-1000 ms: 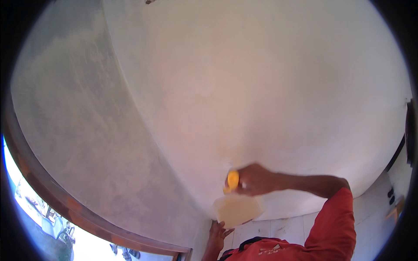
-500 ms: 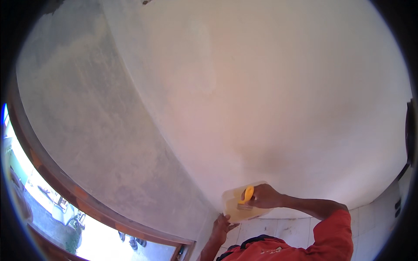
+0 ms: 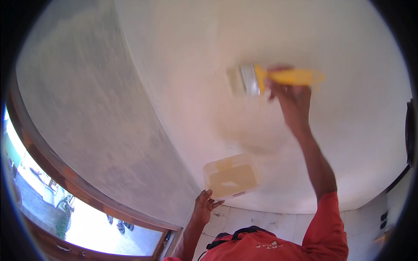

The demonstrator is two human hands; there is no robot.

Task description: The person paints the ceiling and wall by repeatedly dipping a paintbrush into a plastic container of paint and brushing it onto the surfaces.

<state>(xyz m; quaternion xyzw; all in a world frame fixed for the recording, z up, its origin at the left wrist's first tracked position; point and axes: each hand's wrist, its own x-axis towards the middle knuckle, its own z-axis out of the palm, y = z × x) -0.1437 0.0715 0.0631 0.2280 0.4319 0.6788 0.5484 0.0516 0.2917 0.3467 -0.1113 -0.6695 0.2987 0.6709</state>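
Up against the pale wall (image 3: 348, 143), my right hand (image 3: 291, 93) grips a wide paintbrush (image 3: 250, 81) by its yellow handle. Its metal band and bristles point left, blurred by motion; whether the bristles touch the wall, I cannot tell. Lower down, my left hand (image 3: 203, 208) holds a clear rectangular plastic tub (image 3: 246, 160) by its near left corner, fingers partly beneath it. Cream-coloured liquid (image 3: 233, 177) lies in the tub.
A grey, patchy wall (image 3: 87, 95) meets the pale wall at a corner on the left. Beyond it runs a brown wooden frame (image 3: 100, 209) round a bright opening, with footwear (image 3: 120, 226) outside. White floor tiles (image 3: 278, 222) lie below. A dark object (image 3: 409, 130) stands at the far right.
My right hand has lifted the paintbrush out of the tub and up to the wall. The tub, still in my left hand, appears slightly higher and further left.
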